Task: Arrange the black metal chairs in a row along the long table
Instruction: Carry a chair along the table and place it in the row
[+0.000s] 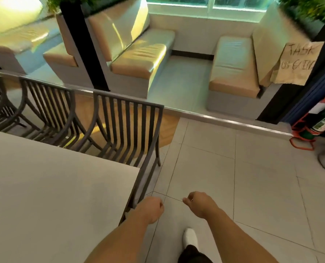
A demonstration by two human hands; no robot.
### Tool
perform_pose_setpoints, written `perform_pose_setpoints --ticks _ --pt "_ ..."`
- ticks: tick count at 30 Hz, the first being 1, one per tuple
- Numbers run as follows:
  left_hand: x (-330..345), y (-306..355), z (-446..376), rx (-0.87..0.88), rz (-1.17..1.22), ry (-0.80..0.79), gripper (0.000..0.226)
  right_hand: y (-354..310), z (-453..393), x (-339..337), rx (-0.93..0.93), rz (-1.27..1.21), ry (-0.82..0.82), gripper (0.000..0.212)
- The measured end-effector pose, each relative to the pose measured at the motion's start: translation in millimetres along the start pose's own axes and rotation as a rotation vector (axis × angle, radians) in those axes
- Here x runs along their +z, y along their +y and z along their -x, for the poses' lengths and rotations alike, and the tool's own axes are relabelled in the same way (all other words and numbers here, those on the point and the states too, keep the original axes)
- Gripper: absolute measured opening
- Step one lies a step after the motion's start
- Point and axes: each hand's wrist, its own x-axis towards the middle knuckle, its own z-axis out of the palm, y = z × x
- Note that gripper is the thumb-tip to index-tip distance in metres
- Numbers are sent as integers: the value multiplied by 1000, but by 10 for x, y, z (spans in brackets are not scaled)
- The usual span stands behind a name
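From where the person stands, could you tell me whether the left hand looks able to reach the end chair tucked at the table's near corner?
Probably yes: the left hand hovers right beside the end chair, with nothing between them.

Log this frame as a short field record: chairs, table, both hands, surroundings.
chairs: three black metal chairs lined up along the far side of the long table, backs towards the booths
left hand: left hand loosely closed, empty, by the table's corner
right hand: right hand loosely curled, empty, above the tiled floor
surroundings: cushioned booth seats beyond; fire extinguisher at right
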Motion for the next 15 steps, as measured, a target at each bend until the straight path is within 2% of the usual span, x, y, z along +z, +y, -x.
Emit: perform_pose_setpoints --ticks 7,15 --pt "-650 698 -824 -101 197 84 24 17 -1020 -1334 -113 150 -31 47" --pt "-1694 763 -1992 -217 241 189 29 -571 -2283 -2437 -243 267 6 47"
